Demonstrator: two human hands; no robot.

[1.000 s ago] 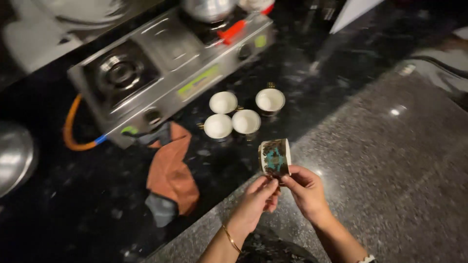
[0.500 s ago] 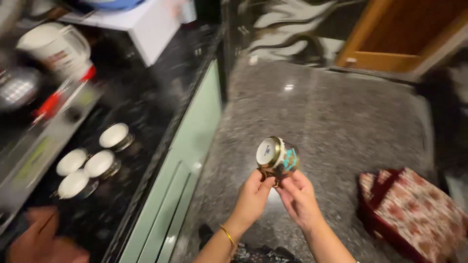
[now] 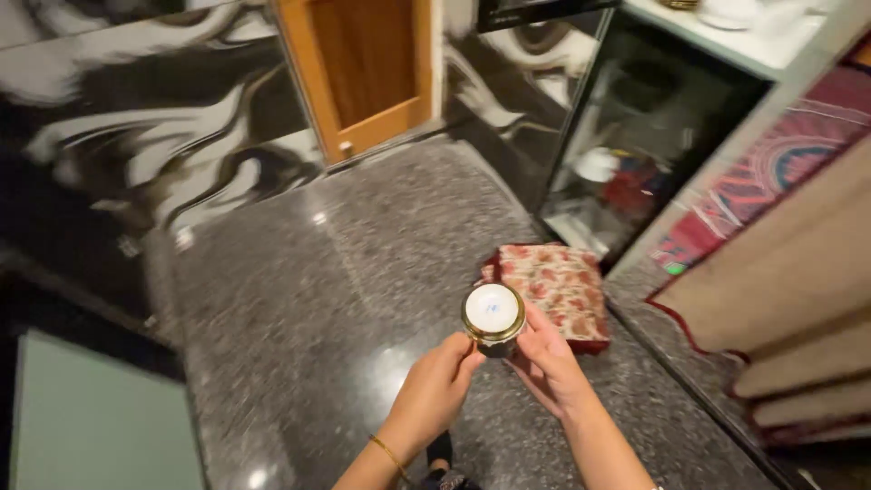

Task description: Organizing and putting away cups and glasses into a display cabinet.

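floor (image 3: 299,299): speckled grey granite, beneath everything.
cushion (image 3: 558,290): red floral, on floor, just behind the cup.
left hand (image 3: 435,390): fingers curled onto cup's left side.
right hand (image 3: 544,363): fingers closed on cup's right side.
cup (image 3: 493,313): gold-rimmed, white base toward camera, pinched between both hands above floor.
handling: support with both hands; grip the walls, not the rim.

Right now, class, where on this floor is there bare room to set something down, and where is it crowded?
Bare: the speckled grey granite floor between the wooden door and the hands. Crowded: by the red floral cloth box and glass-fronted cabinet.
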